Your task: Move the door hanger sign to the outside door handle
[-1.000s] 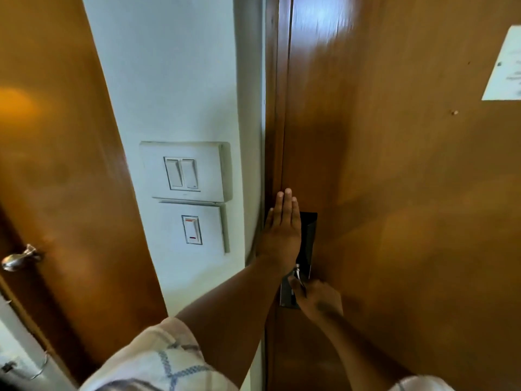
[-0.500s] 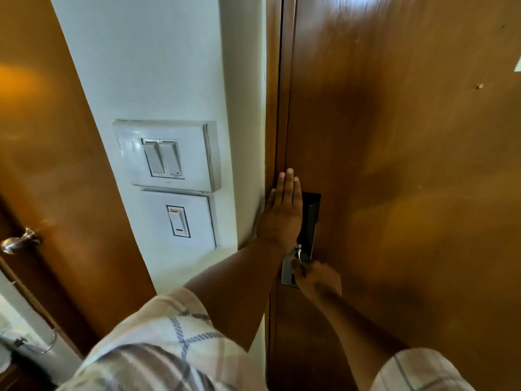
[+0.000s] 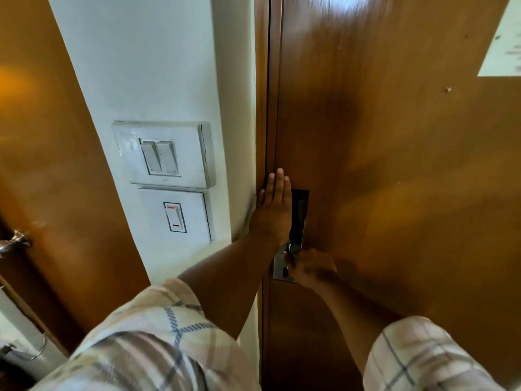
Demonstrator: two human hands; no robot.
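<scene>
The brown wooden door (image 3: 394, 165) stands shut in front of me. My left hand (image 3: 275, 210) lies flat against its left edge, fingers stretched upward, partly covering the dark lock plate (image 3: 301, 210). Just below it, my right hand (image 3: 313, 268) is closed around the door handle, which is almost wholly hidden under the fingers. A bit of the shiny metal handle plate (image 3: 279, 270) shows beside it. No door hanger sign is visible in this view.
On the white wall to the left are a double light switch (image 3: 162, 156) and a single switch (image 3: 174, 217). Further left is another wooden door (image 3: 42, 136) with a metal handle (image 3: 14, 241). A paper notice (image 3: 504, 43) is stuck on the door at the upper right.
Both hands keep their places on the door and handle. Only my view has shifted slightly, so the paper notice shows again at the upper right.
</scene>
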